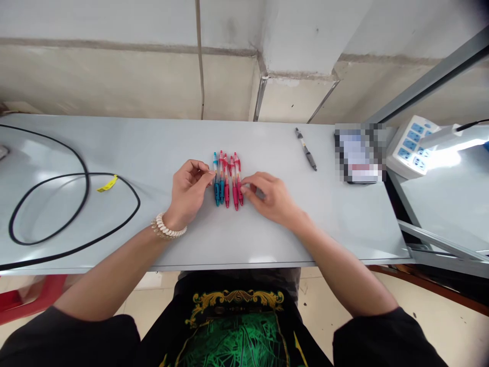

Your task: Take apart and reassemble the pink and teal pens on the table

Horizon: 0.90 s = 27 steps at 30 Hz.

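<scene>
A pale table (267,244) spans the frame; a black cable (87,176) loops at left; a white socket strip (410,145) sits at upper right; at centre, the right hand (270,196) and left hand (191,187), fingers curled, flank a row of five pens (226,193), two teal-gripped, three pink; whether either hand grips one cannot be told; a grey pen (306,150) lies right of upper centre; a yellow tag (107,184) marks the cable.
</scene>
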Motion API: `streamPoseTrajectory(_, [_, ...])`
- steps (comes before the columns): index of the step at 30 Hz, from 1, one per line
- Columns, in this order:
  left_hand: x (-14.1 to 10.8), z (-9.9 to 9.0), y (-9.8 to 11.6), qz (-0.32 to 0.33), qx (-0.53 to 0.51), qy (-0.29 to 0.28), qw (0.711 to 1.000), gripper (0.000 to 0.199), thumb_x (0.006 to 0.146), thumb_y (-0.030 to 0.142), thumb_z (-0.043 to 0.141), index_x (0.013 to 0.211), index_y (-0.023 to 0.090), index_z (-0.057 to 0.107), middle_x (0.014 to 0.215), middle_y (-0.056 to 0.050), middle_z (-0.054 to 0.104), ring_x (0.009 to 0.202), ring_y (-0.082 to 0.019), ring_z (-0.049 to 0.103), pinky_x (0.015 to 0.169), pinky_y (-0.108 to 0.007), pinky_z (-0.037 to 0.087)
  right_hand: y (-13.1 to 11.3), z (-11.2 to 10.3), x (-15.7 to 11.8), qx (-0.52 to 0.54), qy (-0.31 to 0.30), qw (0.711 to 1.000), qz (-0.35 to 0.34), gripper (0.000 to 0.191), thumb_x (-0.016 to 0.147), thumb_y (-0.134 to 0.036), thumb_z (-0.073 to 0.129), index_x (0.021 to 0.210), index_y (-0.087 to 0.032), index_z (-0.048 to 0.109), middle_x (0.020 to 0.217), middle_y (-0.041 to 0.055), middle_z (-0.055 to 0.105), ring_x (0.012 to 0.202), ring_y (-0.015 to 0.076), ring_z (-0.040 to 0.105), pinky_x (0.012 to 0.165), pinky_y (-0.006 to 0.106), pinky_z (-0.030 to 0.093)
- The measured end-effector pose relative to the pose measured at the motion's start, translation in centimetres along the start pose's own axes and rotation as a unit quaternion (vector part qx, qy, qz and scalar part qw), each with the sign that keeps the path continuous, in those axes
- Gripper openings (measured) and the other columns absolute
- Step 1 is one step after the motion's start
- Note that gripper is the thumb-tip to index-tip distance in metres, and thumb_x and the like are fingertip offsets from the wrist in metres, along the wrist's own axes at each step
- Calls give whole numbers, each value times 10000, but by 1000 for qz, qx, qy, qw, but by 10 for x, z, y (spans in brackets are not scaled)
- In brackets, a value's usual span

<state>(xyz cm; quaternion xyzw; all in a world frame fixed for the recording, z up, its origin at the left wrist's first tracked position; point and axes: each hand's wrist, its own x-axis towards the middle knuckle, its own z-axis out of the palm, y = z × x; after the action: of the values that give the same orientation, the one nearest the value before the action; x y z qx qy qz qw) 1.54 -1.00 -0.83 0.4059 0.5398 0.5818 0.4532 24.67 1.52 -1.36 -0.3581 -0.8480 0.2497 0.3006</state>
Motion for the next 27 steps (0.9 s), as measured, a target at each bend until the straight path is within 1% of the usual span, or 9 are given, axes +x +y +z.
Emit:
streamPoseTrajectory(4, [0,0,0,3,0,2,1000,199,785,188,818,819,199,622,827,6,611,681,-105,544,657,-263,458,-6,12,0,-25,-43,999,1,233,1067,-307,517,971,-187,692,797,20,613,745,156,545,722,300,437])
streamPoseTrajectory(9, [-1,0,0,-3,3,6,1000,188,778,172,826,803,192,641,844,-3,632,701,-103,564,659,-241,480,-3,6,0,-83,-43,995,46,133,1010,-232,531,937,-189,632,825,24,607,714,143,491,649,287,369])
streamPoseTrajectory(14, [-4,2,3,2,0,-28,1000,180,822,227,857,873,193,688,852,-17,697,760,-128,674,727,-241,564,2,-2,-2,-17,55,992,113,47,979,-219,541,954,-207,579,776,-4,622,628,114,493,605,268,417])
streamPoseTrajectory(16, [-6,3,4,-9,-14,-62,998,252,856,296,855,1046,193,726,1008,-64,764,903,-177,747,844,-287,609,-1,-2,-4,63,90,990,94,57,995,-260,567,969,-212,583,814,2,664,677,114,571,645,263,488])
streamPoseTrajectory(18, [-8,4,6,-35,-40,-102,993,399,884,364,839,1225,206,704,1154,-105,777,1026,-231,770,932,-357,628,-8,-1,-5,121,65,990,42,87,1011,-288,593,977,-209,607,866,13,696,711,109,607,677,263,528])
streamPoseTrajectory(20, [-10,4,7,-51,-59,-132,988,402,902,390,824,1241,214,700,1111,-106,790,1002,-243,782,905,-375,648,-15,2,-6,141,10,990,-22,99,1034,-284,589,990,-205,632,887,15,707,706,101,608,689,260,539])
streamPoseTrajectory(22, [-12,4,8,-50,-65,-138,987,280,910,385,817,1109,214,722,964,-75,787,906,-225,786,805,-337,662,-17,1,-6,131,-9,989,-72,113,1051,-293,580,1010,-206,639,917,29,718,748,111,628,719,267,547])
streamPoseTrajectory(25, [-12,4,12,-51,-77,-112,989,210,902,378,822,930,217,690,871,-47,757,850,-220,785,708,-304,659,-4,-14,-1,37,101,993,-40,215,1039,-396,590,918,-219,603,890,49,709,826,161,645,790,323,544])
streamPoseTrajectory(27, [-12,4,14,-58,-80,-100,990,230,882,376,841,906,216,677,858,-47,748,842,-233,788,689,-314,662,14,-35,4,-96,234,965,72,352,1051,-416,527,747,-242,497,712,15,614,717,170,559,827,371,506])
